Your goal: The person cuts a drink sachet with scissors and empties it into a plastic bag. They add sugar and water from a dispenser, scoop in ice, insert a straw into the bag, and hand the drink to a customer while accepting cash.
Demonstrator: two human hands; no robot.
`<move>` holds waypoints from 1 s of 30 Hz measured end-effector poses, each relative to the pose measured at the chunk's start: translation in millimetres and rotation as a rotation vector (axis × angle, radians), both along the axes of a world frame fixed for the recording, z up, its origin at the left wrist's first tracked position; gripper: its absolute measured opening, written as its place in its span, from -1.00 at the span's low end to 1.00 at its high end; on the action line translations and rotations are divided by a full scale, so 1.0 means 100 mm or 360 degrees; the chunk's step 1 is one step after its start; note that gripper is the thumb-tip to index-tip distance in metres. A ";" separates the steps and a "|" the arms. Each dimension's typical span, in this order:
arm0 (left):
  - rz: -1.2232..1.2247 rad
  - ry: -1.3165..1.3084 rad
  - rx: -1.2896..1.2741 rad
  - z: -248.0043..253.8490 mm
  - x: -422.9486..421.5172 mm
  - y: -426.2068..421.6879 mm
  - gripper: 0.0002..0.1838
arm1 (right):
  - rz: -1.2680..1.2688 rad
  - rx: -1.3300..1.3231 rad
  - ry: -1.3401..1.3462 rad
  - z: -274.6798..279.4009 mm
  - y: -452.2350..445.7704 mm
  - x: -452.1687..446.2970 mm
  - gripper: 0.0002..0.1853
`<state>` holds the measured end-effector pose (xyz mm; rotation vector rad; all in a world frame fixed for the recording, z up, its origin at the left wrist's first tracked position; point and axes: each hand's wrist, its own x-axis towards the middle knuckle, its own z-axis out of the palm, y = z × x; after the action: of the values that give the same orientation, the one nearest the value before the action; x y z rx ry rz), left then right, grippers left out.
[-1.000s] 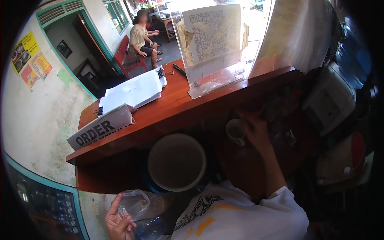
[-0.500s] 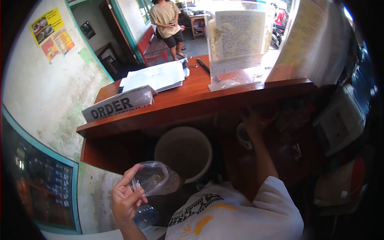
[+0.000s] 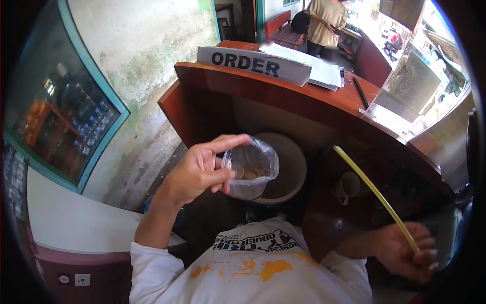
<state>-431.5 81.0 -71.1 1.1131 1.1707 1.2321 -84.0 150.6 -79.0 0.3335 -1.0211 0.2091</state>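
Note:
My left hand [image 3: 202, 169] pinches the rim of a clear plastic bag [image 3: 260, 177], its mouth held wide apart. Some brownish contents, hard to make out, show inside the bag. On the right, my right hand [image 3: 407, 251] grips the lower end of a long yellow-green drinking straw [image 3: 374, 188], which slants up and to the left. The straw's upper end is apart from the bag. Behind the bag stands a large round pale bucket [image 3: 291, 190], partly covered by it. A white mug [image 3: 348, 186] sits on the dark shelf under the counter.
The wooden counter [image 3: 304, 99] crosses ahead, carrying an ORDER sign [image 3: 253, 66], papers [image 3: 324, 71], a pen [image 3: 360, 92] and a clear stand [image 3: 410, 88]. A white ledge [image 3: 76, 218] is at left. A person in a tan shirt [image 3: 321, 30] stands beyond the counter.
My right hand has come out from under the counter and now holds the straw at the right. My left hand still holds the bag. The view has swung left.

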 end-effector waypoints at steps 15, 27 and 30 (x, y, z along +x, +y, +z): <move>-0.0062 0.0417 0.0431 1.53 -0.46 0.16 -0.51 | 0.0338 -0.0494 -0.1417 1.66 0.57 -1.94 -0.69; 0.0055 0.0713 0.0661 2.74 -0.75 0.67 -0.60 | -0.0013 -0.0145 -0.2042 2.83 0.86 -1.89 -0.76; -0.0267 0.0477 0.0552 2.91 -0.84 0.88 -0.57 | 0.0076 -0.0296 -0.2120 2.95 0.91 -1.88 -0.72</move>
<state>-515.9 168.8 219.7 1.6674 1.0777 1.1917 -271.8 241.3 216.2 -0.0001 -2.2840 0.6034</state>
